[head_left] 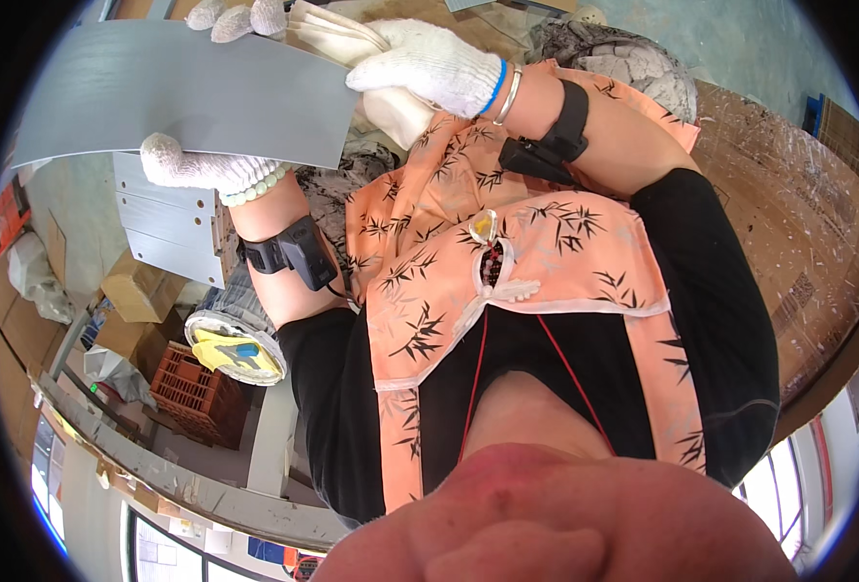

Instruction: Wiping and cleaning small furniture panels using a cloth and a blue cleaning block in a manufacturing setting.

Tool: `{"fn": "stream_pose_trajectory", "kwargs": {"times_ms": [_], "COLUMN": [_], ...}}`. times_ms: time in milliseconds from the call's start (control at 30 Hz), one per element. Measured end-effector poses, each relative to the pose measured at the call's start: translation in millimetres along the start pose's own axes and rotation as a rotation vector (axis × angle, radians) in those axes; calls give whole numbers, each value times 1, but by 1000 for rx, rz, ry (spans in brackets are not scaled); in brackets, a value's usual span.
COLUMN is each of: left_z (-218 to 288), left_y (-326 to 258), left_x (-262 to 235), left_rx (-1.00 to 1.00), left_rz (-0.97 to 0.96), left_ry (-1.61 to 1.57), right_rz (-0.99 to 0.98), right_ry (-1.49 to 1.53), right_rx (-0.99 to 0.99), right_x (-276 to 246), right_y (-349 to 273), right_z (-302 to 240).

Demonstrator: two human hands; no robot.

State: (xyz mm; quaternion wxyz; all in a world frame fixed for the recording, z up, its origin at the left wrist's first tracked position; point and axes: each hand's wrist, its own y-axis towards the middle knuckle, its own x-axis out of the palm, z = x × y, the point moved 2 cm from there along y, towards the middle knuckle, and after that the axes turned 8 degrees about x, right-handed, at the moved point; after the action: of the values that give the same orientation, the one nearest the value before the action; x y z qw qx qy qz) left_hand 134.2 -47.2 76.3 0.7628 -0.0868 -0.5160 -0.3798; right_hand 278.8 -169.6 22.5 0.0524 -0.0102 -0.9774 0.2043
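A long grey panel [197, 87] lies across my left hand [211, 173], which wears a white knitted glove. The thumb presses on the near edge, and gloved fingertips curl over the far edge. My right hand [429, 68], in a white glove with a blue cuff, is closed on a folded cream cloth [337, 37] beside the panel's right end. Part of the cloth hangs below that hand. Below the panel stands a pale grey stack of boards [170, 218] with small holes along its edges.
At the lower left are a brown plastic crate [197, 388], cardboard boxes [143, 286] and a round bucket [236, 347] with yellow material on top. A paint-spattered brown board [779, 242] lies at the right. Crumpled dark-and-white fabric [633, 63] sits behind my right hand.
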Motion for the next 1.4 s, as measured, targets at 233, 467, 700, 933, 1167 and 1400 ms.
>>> {"fn": "stream_pose_trajectory", "kwargs": {"times_ms": [233,467,700,933,1167,1400], "left_z": [-1,2,-1,-5,-21,-25], "left_y": [2,-1,0,3,-2,-2], "left_x": [-3,4,8,6,8,8], "left_rx": [60,72,33,23,12,-43], "left_rz": [88,71,-8,-115,-11,-6], "left_ry": [-12,-64,-110,-110,-74,-279], "right_rz": [4,-21,7,-12,10,-76], "right_ry": [-16,-58,-123,-140,-288,-726], "right_rx": [44,41,45,35,28,-384], "right_x": [-2,0,0,0,-1,-7], "right_y": [1,-2,-4,0,6,3], "right_z": [3,-6,-7,-4,-4,-6]}}
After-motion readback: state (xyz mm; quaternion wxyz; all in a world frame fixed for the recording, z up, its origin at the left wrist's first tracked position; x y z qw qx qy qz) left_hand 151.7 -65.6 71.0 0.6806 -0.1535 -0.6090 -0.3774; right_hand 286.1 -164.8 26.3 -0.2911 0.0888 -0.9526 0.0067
